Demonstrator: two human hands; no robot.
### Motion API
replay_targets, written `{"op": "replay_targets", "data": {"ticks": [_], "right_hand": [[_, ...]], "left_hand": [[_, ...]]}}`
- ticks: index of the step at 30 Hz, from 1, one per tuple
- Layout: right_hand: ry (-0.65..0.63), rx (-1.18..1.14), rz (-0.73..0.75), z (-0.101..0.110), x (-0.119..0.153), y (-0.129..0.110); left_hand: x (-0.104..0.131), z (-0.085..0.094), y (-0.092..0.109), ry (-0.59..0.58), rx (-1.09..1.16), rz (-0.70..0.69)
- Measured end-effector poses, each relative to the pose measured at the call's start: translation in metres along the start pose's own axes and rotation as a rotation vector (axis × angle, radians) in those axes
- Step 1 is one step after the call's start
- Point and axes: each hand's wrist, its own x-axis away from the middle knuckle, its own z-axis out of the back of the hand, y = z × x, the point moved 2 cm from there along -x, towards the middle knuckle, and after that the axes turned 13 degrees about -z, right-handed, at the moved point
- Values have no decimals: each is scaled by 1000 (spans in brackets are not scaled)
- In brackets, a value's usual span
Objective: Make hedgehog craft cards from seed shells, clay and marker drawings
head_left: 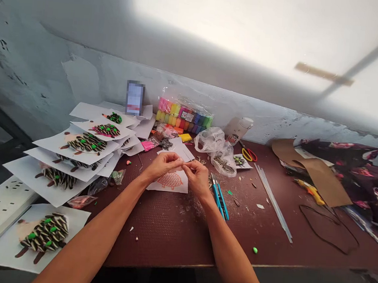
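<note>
My left hand [163, 165] and my right hand [198, 176] meet over the middle of the table, fingertips pinched together. Whatever lies between them is too small to make out. Just below is a white paper [182, 188] with an orange line drawing of a hedgehog [170, 180], partly covered by my hands. Beside my right wrist lie teal-handled pliers [221, 200]. Behind my right hand a clear plastic bag [224, 162] holds striped sunflower seeds. A small card with a seed figure [240, 161] lies beside the bag.
Stacked papers with seed hedgehogs [87, 144] fill the left side; another hedgehog sheet [42, 234] lies in front. At the back stand coloured clay packs [184, 117], a phone [135, 98] and a white cup [238, 130]. Rightward are scissors [249, 155], glue sticks [274, 202] and a yellow glue gun [310, 191].
</note>
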Motion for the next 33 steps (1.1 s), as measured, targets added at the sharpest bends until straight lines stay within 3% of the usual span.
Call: {"op": "replay_targets", "data": {"ticks": [5, 9, 15, 23, 28, 33], "right_hand": [[69, -92, -2, -1, 1, 2], [-31, -69, -2, -3, -2, 6], [-206, -28, -17, -6, -3, 6], [147, -121, 23, 0, 6, -5], [17, -137, -78, -4, 2, 0], [15, -98, -64, -7, 2, 1]], "left_hand": [[1, -1, 2, 25, 92, 12], [1, -4, 4, 36, 114, 7], [0, -4, 2, 66, -25, -12], [-1, 0, 6, 119, 6, -43], [-1, -1, 8, 107, 91, -29], [0, -1, 9, 109, 53, -38]]}}
